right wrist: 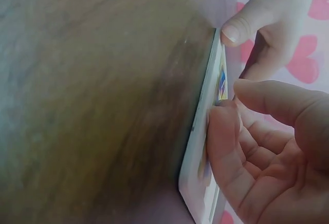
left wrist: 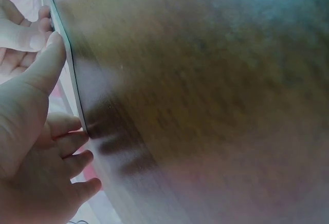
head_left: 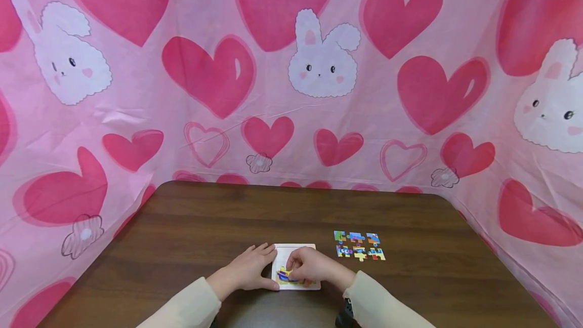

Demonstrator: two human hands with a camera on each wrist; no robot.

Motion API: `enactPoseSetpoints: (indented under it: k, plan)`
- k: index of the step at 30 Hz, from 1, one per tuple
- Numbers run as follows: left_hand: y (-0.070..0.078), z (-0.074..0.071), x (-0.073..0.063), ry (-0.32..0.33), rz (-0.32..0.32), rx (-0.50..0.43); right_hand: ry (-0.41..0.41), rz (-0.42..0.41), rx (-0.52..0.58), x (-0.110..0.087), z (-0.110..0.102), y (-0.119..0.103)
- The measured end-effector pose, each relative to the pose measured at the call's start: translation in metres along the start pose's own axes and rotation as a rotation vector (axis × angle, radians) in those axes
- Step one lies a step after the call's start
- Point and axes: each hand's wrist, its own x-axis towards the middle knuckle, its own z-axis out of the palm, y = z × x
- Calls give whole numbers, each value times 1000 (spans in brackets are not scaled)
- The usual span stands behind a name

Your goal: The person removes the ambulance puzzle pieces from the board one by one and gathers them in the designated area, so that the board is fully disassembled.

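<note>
A white puzzle board (head_left: 283, 253) lies flat on the table, with a few colourful fitted pieces (head_left: 283, 275) along its lower part. My left hand (head_left: 250, 268) rests at the board's left side, fingers spread, thumb on the near left corner; in the left wrist view its fingertips (left wrist: 85, 134) touch the edge. Over the middle of the board, my right hand (head_left: 311, 266) has its fingers curled, thumb and forefinger pinching a small puzzle piece (right wrist: 224, 102) low against the surface. The fingers mostly hide that piece.
Several loose puzzle pieces (head_left: 357, 237) lie in two rows on the brown wooden table (head_left: 218, 216), right of the board. A pink curtain (head_left: 273, 100) with hearts and rabbits surrounds the table's back and sides.
</note>
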Motion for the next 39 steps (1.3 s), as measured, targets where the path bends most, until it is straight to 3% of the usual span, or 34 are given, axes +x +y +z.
enactPoseSetpoints:
  k: [10,23,39]
  plan:
    - [3,-1,-1,-3,-17,15,19,19,-44,2,3,-1]
    - [3,0,-2,11,-12,44,40,32,45,4,2,0]
    - [2,0,1,-16,-32,18,76,47,116,4,3,5]
